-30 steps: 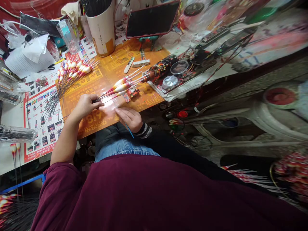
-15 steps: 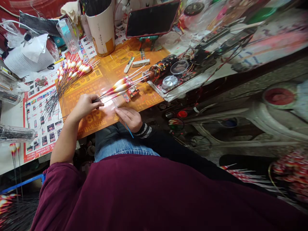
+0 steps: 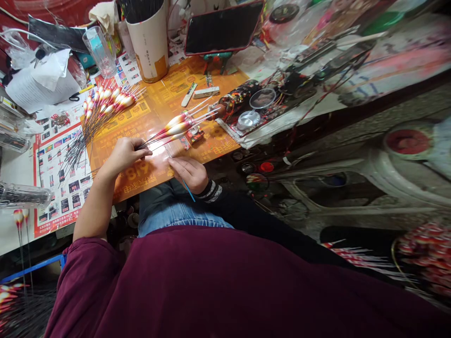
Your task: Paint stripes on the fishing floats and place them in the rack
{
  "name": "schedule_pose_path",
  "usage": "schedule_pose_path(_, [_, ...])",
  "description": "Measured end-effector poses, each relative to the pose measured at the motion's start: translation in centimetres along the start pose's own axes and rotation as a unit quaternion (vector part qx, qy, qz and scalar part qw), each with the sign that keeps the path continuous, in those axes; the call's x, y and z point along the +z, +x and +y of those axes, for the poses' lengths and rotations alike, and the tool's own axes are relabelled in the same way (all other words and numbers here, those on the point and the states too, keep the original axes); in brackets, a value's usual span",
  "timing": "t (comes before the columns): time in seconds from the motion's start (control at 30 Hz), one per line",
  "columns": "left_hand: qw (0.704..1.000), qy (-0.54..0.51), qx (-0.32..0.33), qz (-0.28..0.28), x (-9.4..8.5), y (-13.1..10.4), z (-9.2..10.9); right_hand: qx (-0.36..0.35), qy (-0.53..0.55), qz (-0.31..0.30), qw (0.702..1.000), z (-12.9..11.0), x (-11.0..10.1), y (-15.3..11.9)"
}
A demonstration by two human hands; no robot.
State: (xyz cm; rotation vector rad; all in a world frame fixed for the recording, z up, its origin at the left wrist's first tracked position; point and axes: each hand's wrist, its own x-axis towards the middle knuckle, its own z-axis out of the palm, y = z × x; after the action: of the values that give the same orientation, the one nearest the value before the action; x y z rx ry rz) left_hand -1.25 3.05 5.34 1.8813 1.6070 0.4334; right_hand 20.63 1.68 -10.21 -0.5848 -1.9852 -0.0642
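Observation:
My left hand [image 3: 128, 152] is closed around the thin dark stems of several fishing floats [image 3: 178, 124]. Their slim bodies run red, yellow and white, and their pale tips point up and right over the table. Close by on the right, my right hand [image 3: 190, 172] pinches a thin stick with a blue end [image 3: 189, 191]. The stick's other end, slender and pale, points toward the held floats; its kind is too small to tell. A bundle of similar floats [image 3: 111, 101] lies beyond my left hand, dark stems toward me.
An orange printed sheet [image 3: 155, 101] covers the table. Behind stand a white cup [image 3: 148, 42] of dark sticks, a drinking glass [image 3: 100, 51] and a propped phone [image 3: 223, 28]. A paint-spotted cylinder [image 3: 239, 96] and small clear dish [image 3: 248, 120] sit to the right.

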Motion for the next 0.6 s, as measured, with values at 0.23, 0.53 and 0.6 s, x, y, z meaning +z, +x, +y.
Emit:
schedule_pose_path(0.23, [1.000,0.000,0.002,0.004,-0.1,-0.1,0.2,-0.023,0.013,0.039,0.999,-0.1,-0.2,0.2])
schedule_pose_path(0.53, [1.000,0.008,0.021,0.009,-0.5,-0.5,0.1,-0.013,0.053,0.014,0.998,0.3,-0.6,-0.4])
schedule_pose_path(0.6, [1.000,0.006,0.013,0.007,-1.1,-0.8,0.1,-0.036,0.056,0.022,0.998,0.3,-1.0,-0.1])
